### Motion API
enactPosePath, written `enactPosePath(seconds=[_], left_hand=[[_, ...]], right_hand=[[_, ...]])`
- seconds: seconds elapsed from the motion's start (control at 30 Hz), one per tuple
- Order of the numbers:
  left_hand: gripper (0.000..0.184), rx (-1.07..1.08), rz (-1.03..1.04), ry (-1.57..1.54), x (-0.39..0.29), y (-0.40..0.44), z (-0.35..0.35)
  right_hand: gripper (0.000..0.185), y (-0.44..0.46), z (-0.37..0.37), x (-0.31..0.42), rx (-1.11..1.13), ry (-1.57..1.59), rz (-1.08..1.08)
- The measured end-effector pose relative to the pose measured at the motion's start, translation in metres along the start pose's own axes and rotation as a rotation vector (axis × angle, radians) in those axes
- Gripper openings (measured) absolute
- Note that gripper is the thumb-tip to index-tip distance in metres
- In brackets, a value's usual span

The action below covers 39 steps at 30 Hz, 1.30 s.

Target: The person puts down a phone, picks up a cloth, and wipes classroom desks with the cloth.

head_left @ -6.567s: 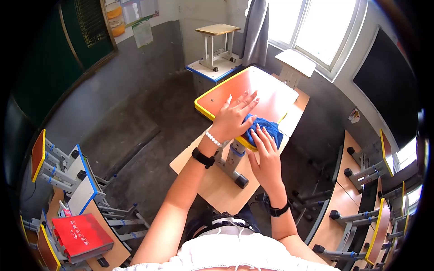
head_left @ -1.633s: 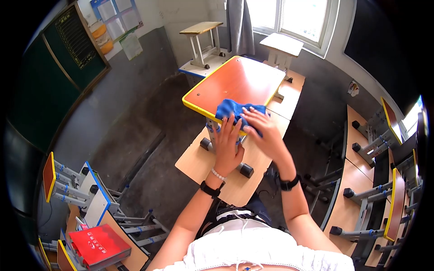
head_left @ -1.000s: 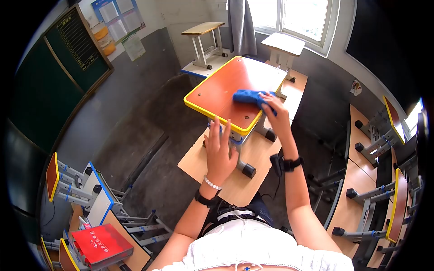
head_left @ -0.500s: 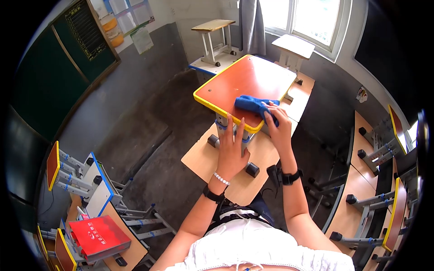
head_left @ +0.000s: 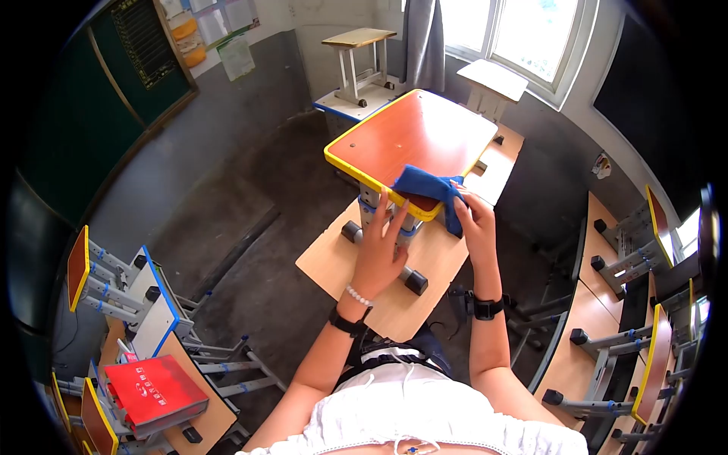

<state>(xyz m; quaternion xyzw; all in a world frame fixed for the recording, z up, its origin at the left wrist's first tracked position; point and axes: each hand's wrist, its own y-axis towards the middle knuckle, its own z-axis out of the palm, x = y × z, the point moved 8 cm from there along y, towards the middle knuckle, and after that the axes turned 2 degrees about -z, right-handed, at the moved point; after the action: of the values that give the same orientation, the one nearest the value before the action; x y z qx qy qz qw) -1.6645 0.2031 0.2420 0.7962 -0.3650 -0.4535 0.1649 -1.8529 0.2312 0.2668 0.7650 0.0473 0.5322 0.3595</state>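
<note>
A stool with a reddish-brown seat and yellow edging stands on a light wooden desk in front of me. My right hand grips a blue cloth at the seat's near right corner. Part of the cloth lies spread over the seat, and one end hangs down past the edge. My left hand rests its fingertips against the yellow near edge, fingers apart, holding nothing. The stool's grey legs are partly hidden behind that hand.
A red bag lies on a desk at the lower left, near upturned stools. More stools sit on desks along the right. Two pale stools stand at the back by the window. A chalkboard hangs on the left wall.
The right hand has shifted slightly down and right, drawing the cloth toward the corner, with its end now hanging over the edge. The left hand stays at the near edge.
</note>
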Motion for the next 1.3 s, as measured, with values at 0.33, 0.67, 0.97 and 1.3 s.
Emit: enactPosePath(seconds=[0.33,0.67,0.97,1.3], left_hand=[[0.032,-0.201,-0.34,-0.071,0.083,-0.09,-0.029],[0.032,-0.006,-0.382,-0.087,0.08,-0.112,0.006],[0.031,0.112,-0.362,-0.053,0.085,-0.126,0.015],[0.03,0.104,-0.411,0.031,0.093,-0.14,0.012]], right_hand=[[0.03,-0.139,-0.058,-0.146,-0.212,0.149,0.703],[0.029,-0.199,-0.018,-0.206,-0.012,-0.487,0.608],[0.024,-0.209,0.058,-0.203,0.196,-0.614,0.219],[0.025,-0.213,0.059,-0.213,0.283,-0.683,0.236]])
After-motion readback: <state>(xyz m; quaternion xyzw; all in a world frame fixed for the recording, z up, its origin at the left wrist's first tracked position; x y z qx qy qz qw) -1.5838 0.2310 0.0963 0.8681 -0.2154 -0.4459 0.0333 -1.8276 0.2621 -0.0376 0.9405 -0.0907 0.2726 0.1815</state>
